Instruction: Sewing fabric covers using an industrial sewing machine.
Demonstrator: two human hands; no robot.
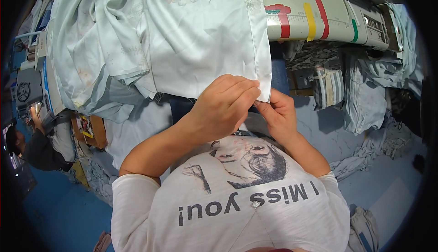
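- The left hand (pixel 230 100) is bent over from the left, its fingers bunched and their tips gripping the pale satin cloth (pixel 196 42) just above its near right corner
- The right hand (pixel 279 114) comes in from the lower right, thumb and forefinger pinching that same corner; what its other fingers do underneath cannot be told
- The two sets of fingertips nearly meet, the left ones slightly farther from the body, the right ones at the very tip of the corner
- From both hands the cloth lies forward and mainly to the left, so the left hand is the one over its broad part, while the right hand sits at its outer edge
- The long axis that matters is the folded border band (pixel 255 33) down the cloth's right side: it runs away from the body, almost straight ahead of the fingertips
- The near edge of the cloth crosses leftward from the pinched corner, above the blue trousers (pixel 180 108), ending in loose threads and deeper folds
- Beyond the band, to the right, is a pale work table (pixel 337 28) with red, yellow and green tape strips
- Farther out, a striped fabric bundle (pixel 328 90) hangs at right, and a co-worker's dark sleeve (pixel 43 149) shows at far left
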